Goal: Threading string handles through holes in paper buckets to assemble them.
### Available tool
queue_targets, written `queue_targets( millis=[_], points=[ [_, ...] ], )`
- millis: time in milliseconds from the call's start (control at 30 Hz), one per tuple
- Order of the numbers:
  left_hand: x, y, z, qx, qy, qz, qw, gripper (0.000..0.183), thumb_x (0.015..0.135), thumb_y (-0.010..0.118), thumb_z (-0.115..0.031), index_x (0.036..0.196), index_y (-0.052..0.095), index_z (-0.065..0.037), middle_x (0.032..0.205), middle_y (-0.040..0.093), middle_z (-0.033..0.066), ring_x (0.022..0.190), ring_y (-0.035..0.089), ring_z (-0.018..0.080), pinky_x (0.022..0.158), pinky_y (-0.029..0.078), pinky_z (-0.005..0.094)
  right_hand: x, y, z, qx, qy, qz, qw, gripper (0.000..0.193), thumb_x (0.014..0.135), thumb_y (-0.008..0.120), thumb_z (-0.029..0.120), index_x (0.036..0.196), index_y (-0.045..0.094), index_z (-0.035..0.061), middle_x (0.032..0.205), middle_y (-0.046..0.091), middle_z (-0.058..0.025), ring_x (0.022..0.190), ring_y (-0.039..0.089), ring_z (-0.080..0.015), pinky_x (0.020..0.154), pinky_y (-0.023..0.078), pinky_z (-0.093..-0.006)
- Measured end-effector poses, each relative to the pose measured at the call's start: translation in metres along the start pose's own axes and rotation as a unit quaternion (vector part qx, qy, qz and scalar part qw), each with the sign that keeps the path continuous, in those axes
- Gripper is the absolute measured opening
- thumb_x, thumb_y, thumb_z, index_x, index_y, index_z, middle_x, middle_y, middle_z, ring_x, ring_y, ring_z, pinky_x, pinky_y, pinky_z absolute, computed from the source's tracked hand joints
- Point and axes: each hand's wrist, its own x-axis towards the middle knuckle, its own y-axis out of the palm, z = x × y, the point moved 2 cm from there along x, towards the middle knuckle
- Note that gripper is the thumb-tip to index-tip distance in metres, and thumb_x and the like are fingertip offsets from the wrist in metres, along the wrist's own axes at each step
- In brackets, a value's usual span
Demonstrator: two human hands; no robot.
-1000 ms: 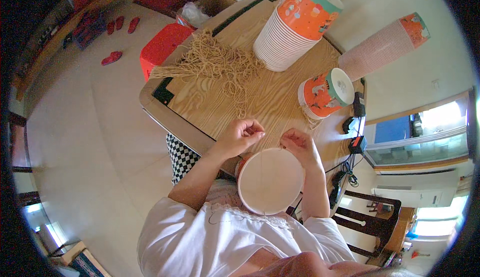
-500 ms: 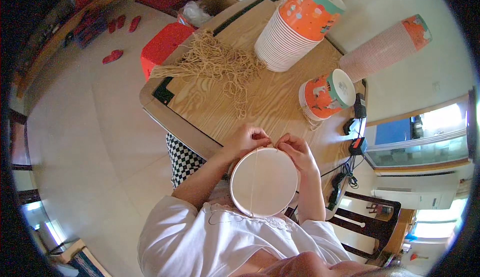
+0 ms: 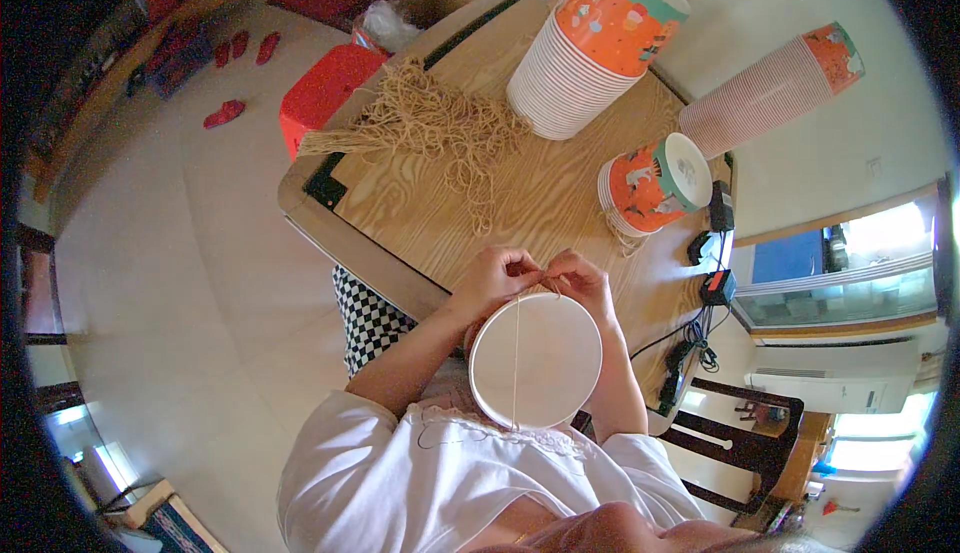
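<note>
Left hand [image 3: 505,275] and right hand [image 3: 580,278] pinch twine [image 3: 517,363] past the far rim of the paper tub [image 3: 555,368]; the twine (straight, from here) crosses nearer the left.

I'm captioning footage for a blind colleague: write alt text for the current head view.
A person's left hand and right hand meet at the far rim of a paper tub, pinching thin twine that runs across its round white end. Beyond, on a wood-grain table, are a tangle of tan twine and stacked orange-and-green paper tubs.
</note>
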Motion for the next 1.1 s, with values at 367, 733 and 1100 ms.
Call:
queue_targets(
  millis=[367,733,1100],
  points=[
    [-0.012,-0.02,-0.03,-0.009,-0.012,-0.035,0.999,0.015,0.075,0.068,-0.016,0.078,0.065,-0.002,0.069,0.063,0.0038,0.061,0.057,0.0088,0.058,0.046,0.0252,-0.004,-0.002,0.023,-0.002,-0.055,0.07,0.996,0.006,0.072,0.069,0.004,0.075,0.063,0.0028,0.078,0.062,-0.0059,0.077,0.058,-0.0189,0.068,0.045,-0.03],
    [-0.013,-0.017,-0.042,0.123,0.052,0.159,0.978,0.023,0.075,0.067,-0.02,0.091,0.067,-0.003,0.074,0.066,0.0078,0.066,0.06,0.0122,0.062,0.047,0.0266,-0.006,0.0,0.04,-0.122,-0.024,0.089,0.988,0.007,0.073,0.068,0.005,0.078,0.065,0.0037,0.078,0.062,-0.0058,0.077,0.058,-0.0198,0.07,0.046,-0.0308],
    [-0.012,-0.014,-0.046,0.088,0.022,0.211,0.973,0.024,0.08,0.063,-0.021,0.093,0.066,-0.002,0.077,0.066,0.0076,0.068,0.059,0.0105,0.063,0.048,0.0268,-0.006,-0.003,0.039,-0.136,-0.021,0.107,0.985,0.007,0.073,0.068,0.005,0.08,0.065,0.0042,0.077,0.062,-0.0062,0.076,0.058,-0.0199,0.069,0.046,-0.0297]
  ],
)
